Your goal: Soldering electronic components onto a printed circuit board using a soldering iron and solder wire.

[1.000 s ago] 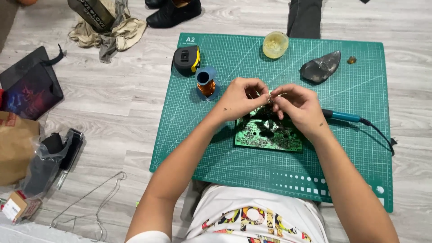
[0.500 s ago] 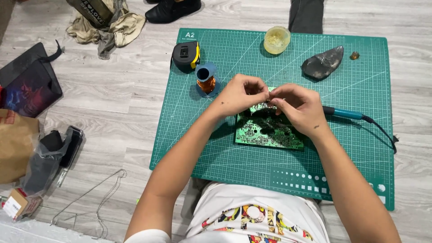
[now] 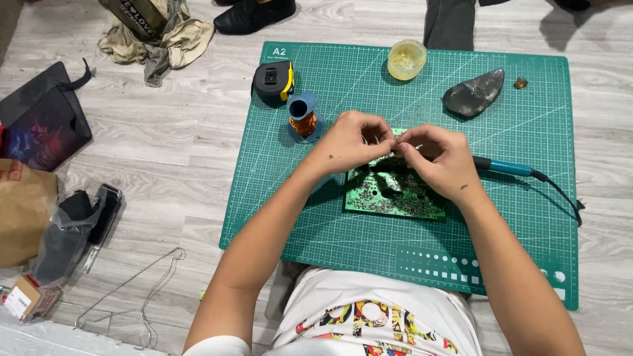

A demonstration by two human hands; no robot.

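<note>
Green circuit board [image 3: 394, 192] lies flat mid-mat on the green cutting mat [image 3: 330, 224], partly hidden under both hands. Left hand [image 3: 351, 142] and right hand [image 3: 440, 160] meet above its far edge, fingertips pinched on something thin; what it is cannot be told. Blue-handled soldering iron [image 3: 504, 168] lies just right; copper wire spool [image 3: 302, 117], tape measure [image 3: 273, 83] to the left; yellowish jar [image 3: 406, 59], dark lump [image 3: 473, 93] beyond.

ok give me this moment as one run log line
left hand: pinching thin wire | right hand: pinching same wire | under hands: green circuit board | surface: green cutting mat
</note>
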